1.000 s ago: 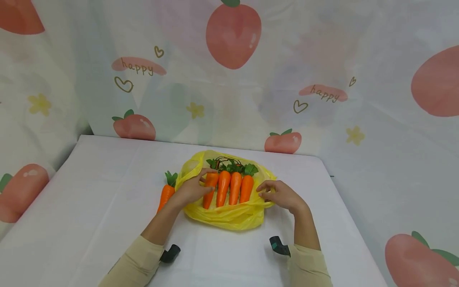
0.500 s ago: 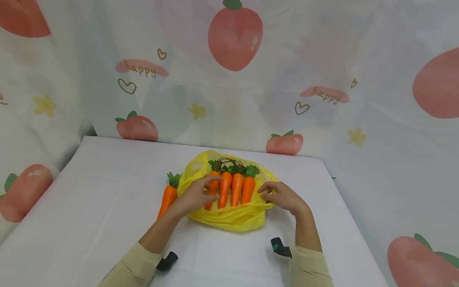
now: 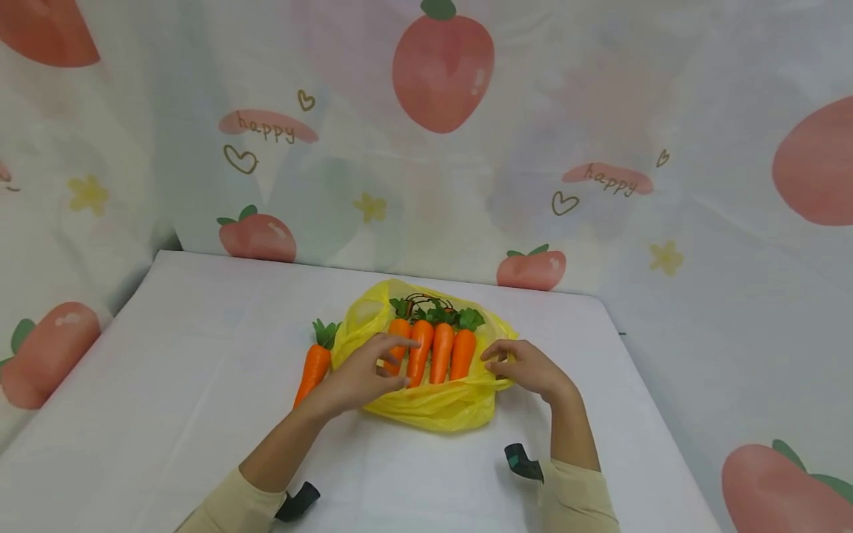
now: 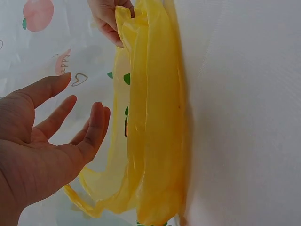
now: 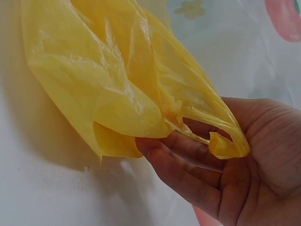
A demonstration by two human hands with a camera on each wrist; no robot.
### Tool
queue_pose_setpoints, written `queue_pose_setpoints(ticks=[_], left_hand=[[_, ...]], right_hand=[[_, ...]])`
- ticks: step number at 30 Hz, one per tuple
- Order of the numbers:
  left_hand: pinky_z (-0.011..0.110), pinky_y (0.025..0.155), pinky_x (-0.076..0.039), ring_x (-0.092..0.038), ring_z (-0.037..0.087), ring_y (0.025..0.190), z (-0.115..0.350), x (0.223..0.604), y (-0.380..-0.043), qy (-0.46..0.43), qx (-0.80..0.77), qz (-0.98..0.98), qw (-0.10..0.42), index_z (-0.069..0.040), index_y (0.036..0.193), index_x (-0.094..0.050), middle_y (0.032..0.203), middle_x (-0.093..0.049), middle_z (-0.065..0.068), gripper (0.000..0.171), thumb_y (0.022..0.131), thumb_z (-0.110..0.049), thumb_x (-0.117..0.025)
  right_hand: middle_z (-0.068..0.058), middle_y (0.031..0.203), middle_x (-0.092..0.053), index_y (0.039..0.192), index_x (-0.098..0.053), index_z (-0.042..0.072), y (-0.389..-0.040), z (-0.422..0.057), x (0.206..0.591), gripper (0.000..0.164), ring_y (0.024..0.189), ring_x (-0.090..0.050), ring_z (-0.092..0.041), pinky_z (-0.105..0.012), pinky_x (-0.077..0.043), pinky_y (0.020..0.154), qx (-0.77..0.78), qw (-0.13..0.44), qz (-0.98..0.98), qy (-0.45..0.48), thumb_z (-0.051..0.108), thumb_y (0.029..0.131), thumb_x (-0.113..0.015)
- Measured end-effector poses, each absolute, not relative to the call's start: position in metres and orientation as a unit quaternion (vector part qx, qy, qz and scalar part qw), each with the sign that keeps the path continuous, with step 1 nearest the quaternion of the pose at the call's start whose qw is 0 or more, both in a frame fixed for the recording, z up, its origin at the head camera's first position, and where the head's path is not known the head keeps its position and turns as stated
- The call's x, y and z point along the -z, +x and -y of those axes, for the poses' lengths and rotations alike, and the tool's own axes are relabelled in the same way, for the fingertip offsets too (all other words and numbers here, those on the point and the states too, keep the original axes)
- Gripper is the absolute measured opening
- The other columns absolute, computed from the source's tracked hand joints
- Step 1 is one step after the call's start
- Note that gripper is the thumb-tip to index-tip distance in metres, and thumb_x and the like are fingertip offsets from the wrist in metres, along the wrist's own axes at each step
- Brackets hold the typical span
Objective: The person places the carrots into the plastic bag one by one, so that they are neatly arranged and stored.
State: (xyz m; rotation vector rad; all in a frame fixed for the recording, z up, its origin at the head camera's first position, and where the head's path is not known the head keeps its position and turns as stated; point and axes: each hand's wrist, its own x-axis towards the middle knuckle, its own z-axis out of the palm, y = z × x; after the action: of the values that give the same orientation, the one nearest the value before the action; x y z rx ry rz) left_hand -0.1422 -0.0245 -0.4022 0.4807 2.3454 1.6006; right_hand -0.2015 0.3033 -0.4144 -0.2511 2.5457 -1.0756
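Observation:
A yellow plastic bag (image 3: 440, 411) lies with its mouth spread, and several orange carrots (image 3: 442, 352) with green tops sit side by side in it. My right hand (image 3: 529, 366) holds the bag's right edge; in the right wrist view a loop of the bag (image 5: 225, 146) passes between thumb and curled fingers. Over the bag's left front hovers my left hand (image 3: 363, 374), holding nothing, its fingers loosely bent and apart. It covers part of the leftmost carrots. The left wrist view shows this hand (image 4: 56, 141) beside the bag's side (image 4: 157, 117), apart from it.
Another carrot (image 3: 313, 370) lies on the white table (image 3: 200, 355) left of the bag, partly behind my left forearm. Dark wires (image 3: 426, 297) show near the carrot tops. A printed fruit-pattern curtain (image 3: 426, 200) stands behind the table.
My left hand has drawn back toward me from over the leftmost carrots, uncovering more of them. The right hand keeps its hold on the bag's edge.

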Motion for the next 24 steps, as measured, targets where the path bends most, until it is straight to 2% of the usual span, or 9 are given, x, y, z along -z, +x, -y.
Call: queue_pose_setpoints(ticks=[9, 12, 19, 24], left_hand=[[0.039, 0.093, -0.055, -0.059, 0.036, 0.117, 0.038, 0.402, -0.13, 0.177, -0.536, -0.816, 0.125, -0.021, 0.138, -0.065, 0.135, -0.054, 0.009, 0.047, 0.094, -0.008, -0.077], [0.038, 0.092, -0.055, -0.059, 0.034, 0.116, 0.046, 0.401, -0.124, 0.174, -0.542, -0.811, 0.134, -0.022, 0.137, -0.065, 0.137, -0.055, 0.006, 0.047, 0.094, -0.01, -0.078], [0.039, 0.094, -0.054, -0.057, 0.026, 0.118, 0.068, 0.394, -0.113, 0.165, -0.563, -0.793, 0.166, -0.034, 0.133, -0.067, 0.143, -0.053, -0.003, 0.044, 0.094, -0.019, -0.079], [0.04, 0.092, -0.053, -0.057, 0.028, 0.119, 0.083, 0.394, -0.111, 0.162, -0.566, -0.793, 0.16, -0.031, 0.135, -0.067, 0.143, -0.054, -0.002, 0.043, 0.095, -0.019, -0.079]], right_hand=[[-0.009, 0.102, -0.059, 0.11, -0.076, 0.011, -0.202, -0.305, 0.417, 0.015, 0.099, -0.051, -0.028, -0.036, -0.05, 0.076, 0.382, 0.181, -0.902, -0.089, 0.016, 0.1, -0.066], [-0.009, 0.102, -0.059, 0.111, -0.075, 0.011, -0.202, -0.305, 0.419, 0.015, 0.098, -0.051, -0.028, -0.036, -0.05, 0.076, 0.385, 0.184, -0.9, -0.088, 0.016, 0.1, -0.067], [-0.009, 0.102, -0.06, 0.11, -0.076, 0.012, -0.204, -0.306, 0.419, 0.014, 0.098, -0.052, -0.028, -0.036, -0.051, 0.077, 0.384, 0.182, -0.901, -0.089, 0.018, 0.1, -0.067], [-0.009, 0.104, -0.06, 0.112, -0.075, 0.011, -0.204, -0.309, 0.419, 0.016, 0.099, -0.052, -0.028, -0.036, -0.051, 0.078, 0.382, 0.183, -0.902, -0.082, 0.018, 0.1, -0.067]])
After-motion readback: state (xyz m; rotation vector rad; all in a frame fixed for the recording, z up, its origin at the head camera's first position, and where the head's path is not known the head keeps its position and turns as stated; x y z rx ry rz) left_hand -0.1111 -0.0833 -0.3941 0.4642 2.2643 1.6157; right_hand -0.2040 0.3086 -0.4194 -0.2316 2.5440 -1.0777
